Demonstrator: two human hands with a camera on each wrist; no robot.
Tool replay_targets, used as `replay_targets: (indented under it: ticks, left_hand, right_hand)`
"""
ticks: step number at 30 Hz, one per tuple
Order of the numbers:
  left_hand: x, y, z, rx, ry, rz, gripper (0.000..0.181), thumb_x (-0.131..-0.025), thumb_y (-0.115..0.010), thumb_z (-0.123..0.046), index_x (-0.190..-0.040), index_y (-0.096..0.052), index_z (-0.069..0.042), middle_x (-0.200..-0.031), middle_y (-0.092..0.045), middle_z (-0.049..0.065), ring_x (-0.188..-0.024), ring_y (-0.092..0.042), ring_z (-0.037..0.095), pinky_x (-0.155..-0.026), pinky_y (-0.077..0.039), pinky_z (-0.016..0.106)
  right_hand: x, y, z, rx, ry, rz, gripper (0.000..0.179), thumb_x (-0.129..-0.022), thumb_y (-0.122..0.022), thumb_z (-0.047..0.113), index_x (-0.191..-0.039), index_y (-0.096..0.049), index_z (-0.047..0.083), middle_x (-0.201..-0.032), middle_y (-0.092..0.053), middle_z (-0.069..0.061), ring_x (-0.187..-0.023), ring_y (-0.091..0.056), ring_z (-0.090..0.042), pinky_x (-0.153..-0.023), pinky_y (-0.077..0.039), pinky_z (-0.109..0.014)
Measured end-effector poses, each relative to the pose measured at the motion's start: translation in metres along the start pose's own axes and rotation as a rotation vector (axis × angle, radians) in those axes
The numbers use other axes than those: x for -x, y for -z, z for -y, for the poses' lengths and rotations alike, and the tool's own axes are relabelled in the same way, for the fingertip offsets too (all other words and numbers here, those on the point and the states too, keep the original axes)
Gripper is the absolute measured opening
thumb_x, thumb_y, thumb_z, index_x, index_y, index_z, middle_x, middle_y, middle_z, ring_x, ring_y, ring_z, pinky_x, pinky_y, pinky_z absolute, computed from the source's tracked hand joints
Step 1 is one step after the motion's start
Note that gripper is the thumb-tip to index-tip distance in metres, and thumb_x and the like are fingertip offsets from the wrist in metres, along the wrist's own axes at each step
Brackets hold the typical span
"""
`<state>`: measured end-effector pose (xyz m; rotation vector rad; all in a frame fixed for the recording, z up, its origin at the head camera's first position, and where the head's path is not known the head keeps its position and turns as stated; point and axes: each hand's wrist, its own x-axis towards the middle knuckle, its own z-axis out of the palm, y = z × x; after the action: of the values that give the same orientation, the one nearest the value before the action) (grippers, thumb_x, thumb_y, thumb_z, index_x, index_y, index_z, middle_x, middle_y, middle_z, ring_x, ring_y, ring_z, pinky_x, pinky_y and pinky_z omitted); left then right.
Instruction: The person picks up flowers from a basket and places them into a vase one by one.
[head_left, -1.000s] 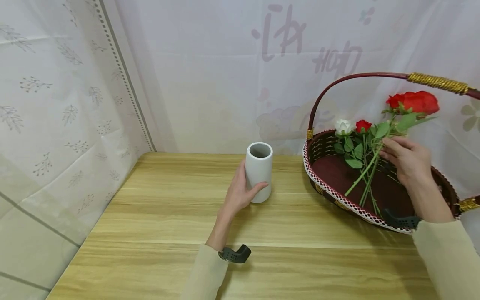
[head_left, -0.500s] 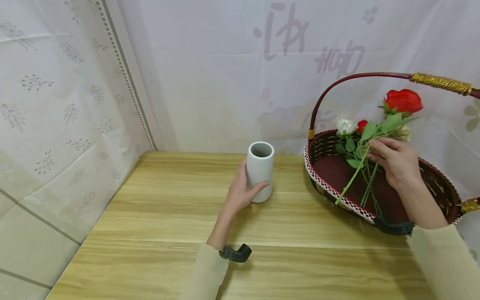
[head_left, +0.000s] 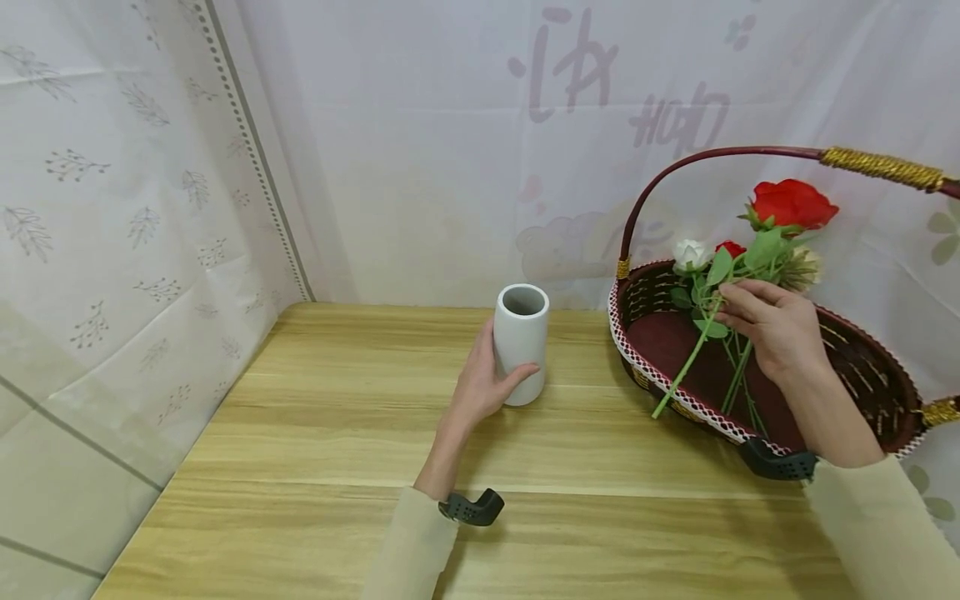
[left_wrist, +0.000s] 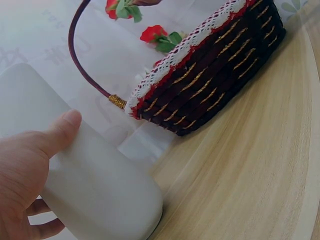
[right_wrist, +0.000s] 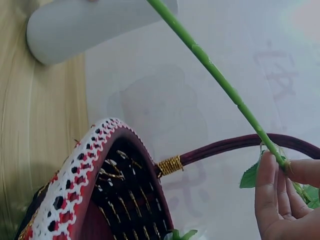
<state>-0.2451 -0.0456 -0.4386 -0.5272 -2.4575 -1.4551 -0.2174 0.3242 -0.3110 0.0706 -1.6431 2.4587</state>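
Note:
My left hand is wrapped round a white cylindrical vase that stands upright on the table, its mouth facing up. In the left wrist view the thumb lies across the side of the vase. Over the basket, my right hand pinches the green stem of a large red rose between thumb and fingers. The stem slants down and left past the basket's rim, with the bloom above the hand. A white rose, a smaller red rose and a pale flower show in the basket, partly hidden.
The dark red woven basket with white lace trim stands at the right of the wooden table. Its tall arched handle, wrapped in gold cord, rises beside the right hand. A printed white cloth hangs behind the table.
My right hand has moved left with the large red rose, and the stem's lower end now reaches out past the basket rim. The left hand and vase have stayed in place.

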Motion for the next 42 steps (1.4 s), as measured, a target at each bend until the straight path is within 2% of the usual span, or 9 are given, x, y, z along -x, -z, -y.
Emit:
replay_targets:
  ticks: [6, 14, 35, 42]
  left_hand:
    - [0.001, 0.0, 0.0, -0.002, 0.001, -0.006, 0.096, -0.085, -0.081, -0.044, -0.158, -0.023, -0.02, -0.146, -0.045, 0.007, -0.128, -0.049, 0.025, -0.103, -0.044, 0.05]
    - [0.0, -0.001, -0.001, 0.0, 0.001, -0.004, 0.096, -0.085, -0.081, -0.043, -0.158, -0.023, -0.02, -0.146, -0.045, 0.007, -0.127, -0.049, 0.025, -0.103, -0.044, 0.049]
    - [0.0, -0.001, 0.0, -0.006, -0.003, -0.006, 0.095, -0.086, -0.081, -0.043, -0.158, -0.023, -0.02, -0.145, -0.045, 0.006, -0.126, -0.049, 0.024, -0.102, -0.045, 0.049]
    - [0.0, -0.001, 0.0, -0.001, -0.004, -0.003, 0.095, -0.086, -0.081, -0.042, -0.158, -0.023, -0.019, -0.146, -0.045, 0.007, -0.127, -0.049, 0.025, -0.103, -0.044, 0.049]
  right_hand:
    - [0.002, -0.008, -0.001, 0.026, 0.028, 0.024, 0.009, -0.094, -0.066, -0.004, -0.096, -0.075, 0.0, -0.089, -0.073, -0.007, -0.072, -0.071, -0.019, -0.07, -0.059, -0.028]
    - [0.005, -0.016, -0.001, -0.007, 0.023, 0.088, 0.01, -0.094, -0.065, -0.007, -0.098, -0.073, -0.003, -0.09, -0.073, -0.01, -0.073, -0.072, -0.021, -0.07, -0.06, -0.03]
    - [0.007, -0.042, -0.007, 0.107, 0.077, 0.129, 0.01, -0.093, -0.069, -0.002, -0.103, -0.072, -0.001, -0.087, -0.073, -0.008, -0.073, -0.072, -0.018, -0.07, -0.06, -0.029]
    - [0.003, -0.053, -0.008, 0.211, 0.1, 0.077, 0.009, -0.092, -0.072, 0.004, -0.102, -0.073, 0.003, -0.088, -0.072, -0.005, -0.075, -0.07, -0.015, -0.071, -0.059, -0.028]
